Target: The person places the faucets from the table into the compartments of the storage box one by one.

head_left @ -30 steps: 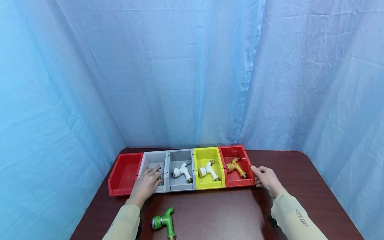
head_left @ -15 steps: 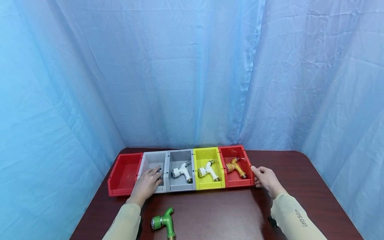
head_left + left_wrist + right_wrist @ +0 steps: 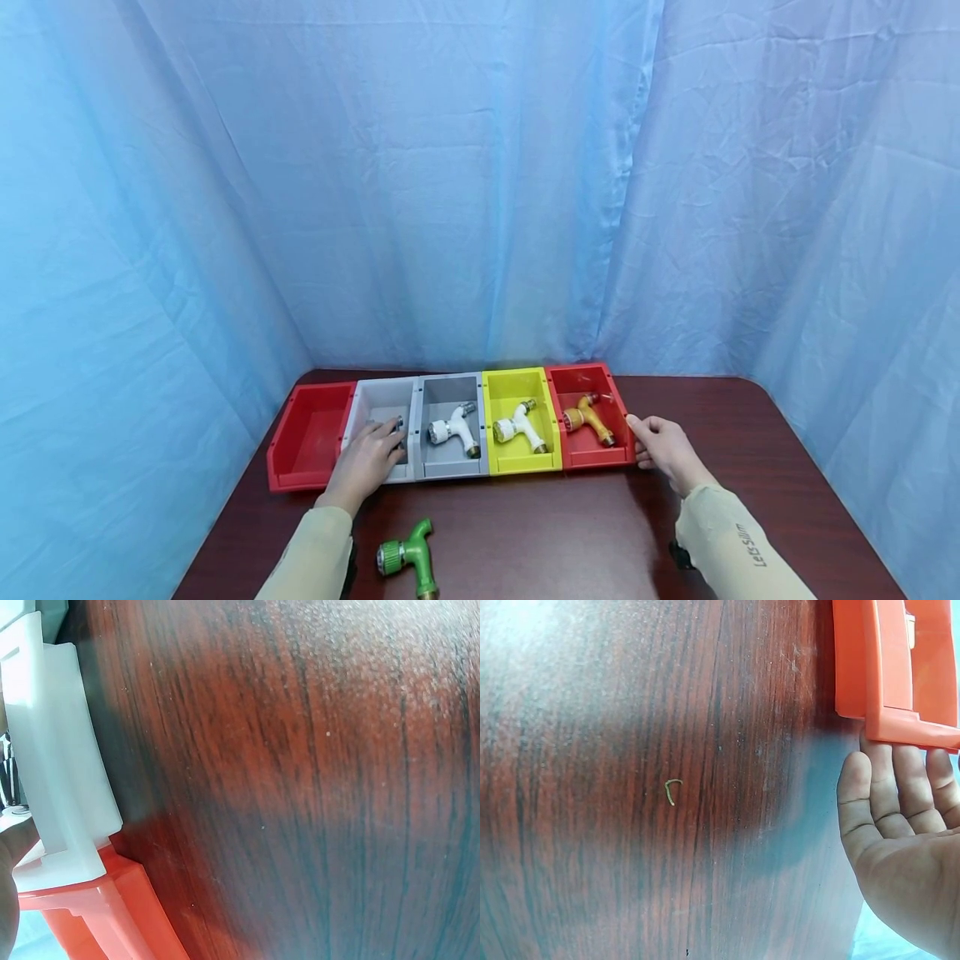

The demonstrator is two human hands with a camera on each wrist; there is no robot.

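In the head view, my left hand (image 3: 365, 464) reaches into the light grey bin (image 3: 372, 394), over a silver tap (image 3: 401, 427) that the fingers mostly hide. Whether they grip the tap is unclear; the left wrist view has just a metal sliver of it at its edge. My right hand (image 3: 667, 450) touches the outer side of the right-hand red bin (image 3: 564, 379). Against that bin's outer side, the right wrist view has several nearly straight fingers (image 3: 911, 784). A yellow-orange tap (image 3: 590, 419) lies in this bin.
A darker grey bin (image 3: 451, 386) and a yellow bin (image 3: 515, 382) each hold a white tap. Another red bin (image 3: 311, 417) ends the row on the left. A green tap (image 3: 412, 557) lies on the brown table (image 3: 540, 533), nearer the front. Blue curtains (image 3: 480, 183) hang behind.
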